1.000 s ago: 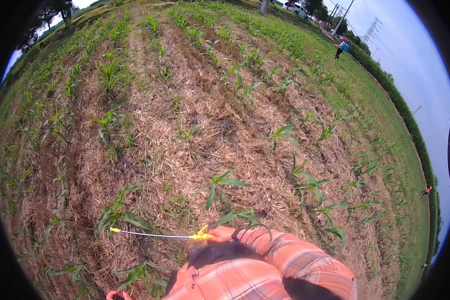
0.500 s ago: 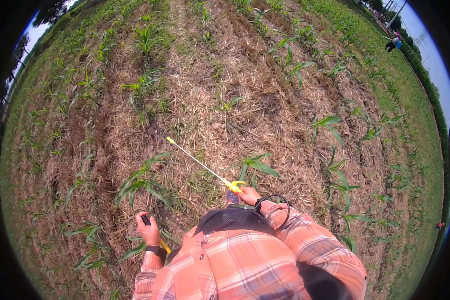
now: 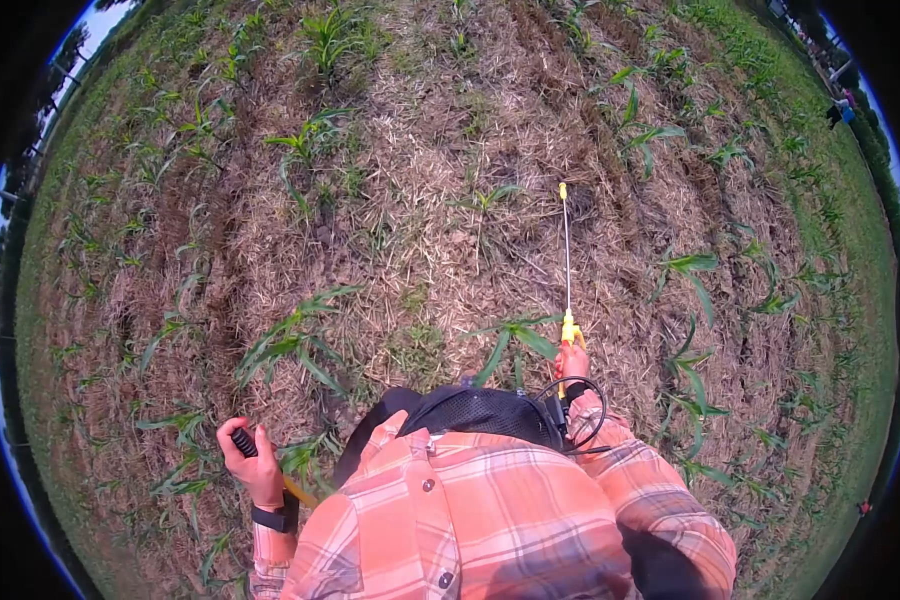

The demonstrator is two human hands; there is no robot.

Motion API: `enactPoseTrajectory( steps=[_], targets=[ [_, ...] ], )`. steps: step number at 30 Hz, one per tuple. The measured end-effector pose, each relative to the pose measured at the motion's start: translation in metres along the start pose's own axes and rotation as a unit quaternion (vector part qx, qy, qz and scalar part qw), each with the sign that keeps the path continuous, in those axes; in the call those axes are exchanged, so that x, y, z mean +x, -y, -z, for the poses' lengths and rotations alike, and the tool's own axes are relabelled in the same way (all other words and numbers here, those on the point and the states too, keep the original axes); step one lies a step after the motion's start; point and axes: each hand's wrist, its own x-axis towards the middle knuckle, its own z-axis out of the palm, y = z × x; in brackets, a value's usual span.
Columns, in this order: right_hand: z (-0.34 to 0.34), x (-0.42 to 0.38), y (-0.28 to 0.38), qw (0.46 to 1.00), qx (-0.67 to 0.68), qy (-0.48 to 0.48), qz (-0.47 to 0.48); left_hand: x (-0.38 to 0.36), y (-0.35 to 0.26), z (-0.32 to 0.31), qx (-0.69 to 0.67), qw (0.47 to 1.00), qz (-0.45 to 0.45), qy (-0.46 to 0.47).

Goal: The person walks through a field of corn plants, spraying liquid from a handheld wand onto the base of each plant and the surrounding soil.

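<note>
My right hand [image 3: 572,362] is closed on the yellow handle of a spray wand [image 3: 568,262], whose thin metal tube points straight ahead and ends in a yellow nozzle. A black hose [image 3: 598,420] loops beside that wrist. At the lower left, my left hand [image 3: 254,466] grips a black ribbed lever grip [image 3: 243,441], with part of a yellow bar [image 3: 300,492] showing near the wrist. Just left of the wand's handle stands a young green plant [image 3: 516,338].
Rows of young leafy plants [image 3: 292,342] grow in soil covered with dry straw [image 3: 420,220]. At the far upper right is a person [image 3: 842,110] with something blue. A small red shape [image 3: 865,509] shows at the far right edge.
My right hand and the wand have swung to the right, and the wand now points forward instead of forward-left. My left hand has moved left and slightly lower. The view has shifted.
</note>
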Motion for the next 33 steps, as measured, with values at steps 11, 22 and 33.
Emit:
enactPoseTrajectory(
  steps=[11,22,33],
  targets=[
    [-0.069,0.014,0.029,0.999,-0.039,-0.032,-0.011,0.083,0.098,-0.100,0.060,0.992,0.053,0.093],
    [-0.216,-0.011,0.080,0.958,-0.223,0.175,0.032,0.176,0.129,-0.094,0.045,0.995,0.055,0.075],
    [-0.302,-0.026,0.135,0.750,-0.478,0.377,0.258,0.223,0.114,-0.097,-0.007,0.995,0.078,0.062]
  ],
)
